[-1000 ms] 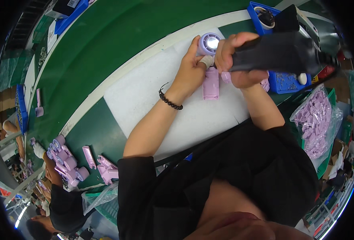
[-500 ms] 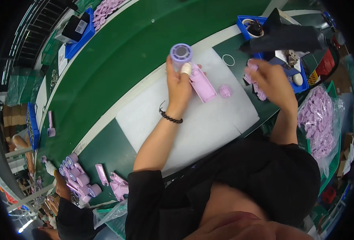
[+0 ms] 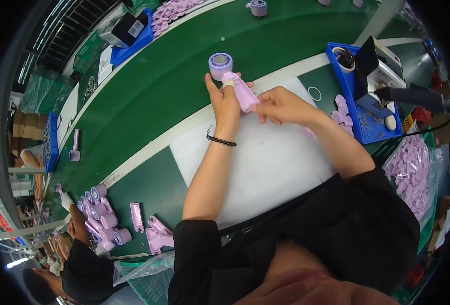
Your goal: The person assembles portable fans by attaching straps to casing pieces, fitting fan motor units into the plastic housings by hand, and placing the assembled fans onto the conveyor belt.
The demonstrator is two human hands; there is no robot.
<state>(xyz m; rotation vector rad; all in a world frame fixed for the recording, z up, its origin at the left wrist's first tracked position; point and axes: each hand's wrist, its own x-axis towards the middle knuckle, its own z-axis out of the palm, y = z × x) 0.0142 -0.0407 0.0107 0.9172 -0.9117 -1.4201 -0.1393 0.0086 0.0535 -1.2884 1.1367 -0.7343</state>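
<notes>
My left hand [image 3: 226, 109] is closed around a pink and lilac hair dryer body, its handle shell [image 3: 244, 94] slanting toward me. The round lilac head [image 3: 220, 65], with a grey centre, points up beyond my fingers. A white cover wraps my left thumb. At the handle's lower end, my right hand [image 3: 282, 105] has its thumb and fingers drawn together; what they pinch is too small to tell. A small pink part [image 3: 308, 132] on the white foam mat [image 3: 270, 162] is mostly hidden by my right forearm.
Pink parts [image 3: 342, 116] lie right of the mat, by a blue tray [image 3: 372, 129] of screws and a black screwdriver-like tool [image 3: 413, 97]. Assembled dryer bodies [image 3: 103, 216] crowd the left, where a co-worker's gloved hand [image 3: 66, 202] reaches. A green conveyor belt [image 3: 169, 91] curves along the far side.
My right hand has come left from the pile of pink parts to the handle's lower end. The handle has turned in my left hand. The view has shifted, and the black tool appears farther right.
</notes>
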